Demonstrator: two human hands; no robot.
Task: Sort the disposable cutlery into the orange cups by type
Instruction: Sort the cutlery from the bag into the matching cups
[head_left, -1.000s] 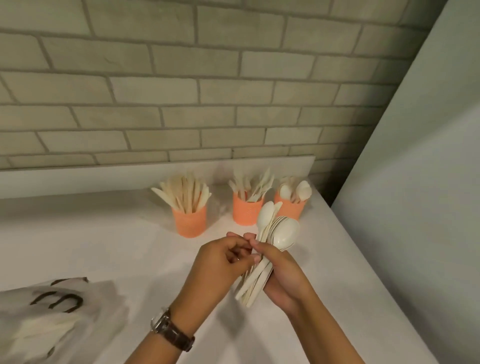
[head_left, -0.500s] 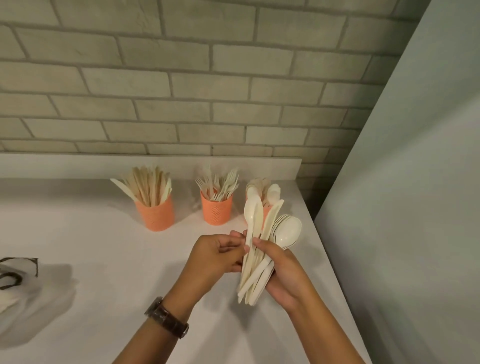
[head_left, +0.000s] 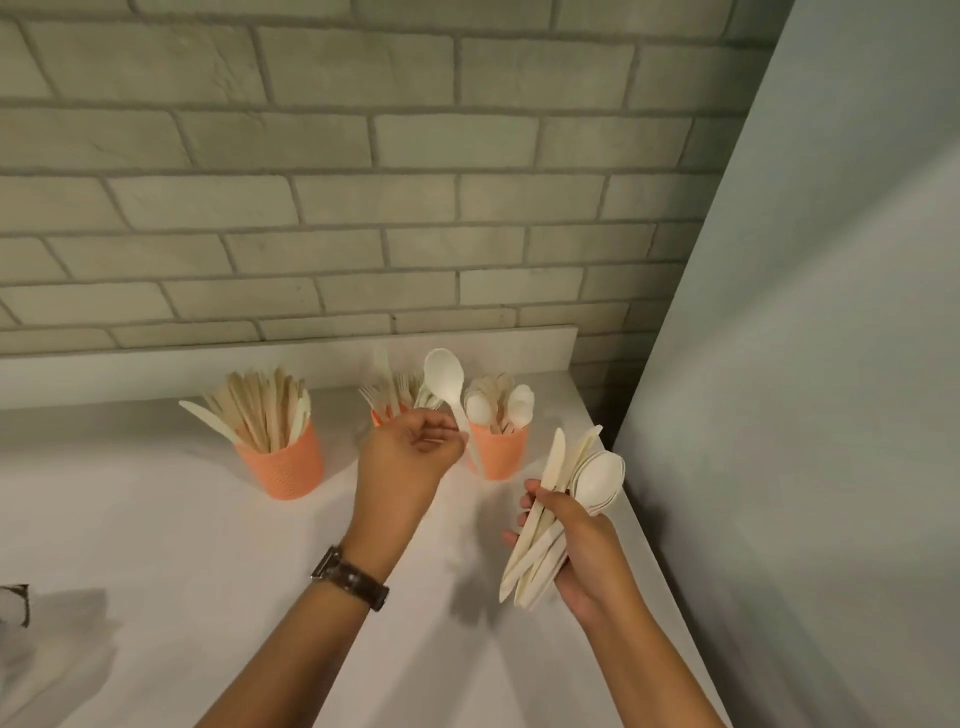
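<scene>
Now the left hand (head_left: 404, 460) pinches one white spoon (head_left: 444, 371) upright, in front of the orange spoon cup (head_left: 497, 457) — the right hand (head_left: 587, 545) grips a bundle of knives and spoons (head_left: 595, 478).

A white counter (head_left: 156, 545) has a low raised lip along its back edge. Three orange cups stand in a row near that edge, toward the back right corner: the left cup (head_left: 283, 465) holds knives, the partly hidden middle cup (head_left: 376, 417) holds forks, and the right cup (head_left: 498, 451) holds spoons. A white wrapper (head_left: 13, 605) with dark marking lies far left, cut off.
</scene>
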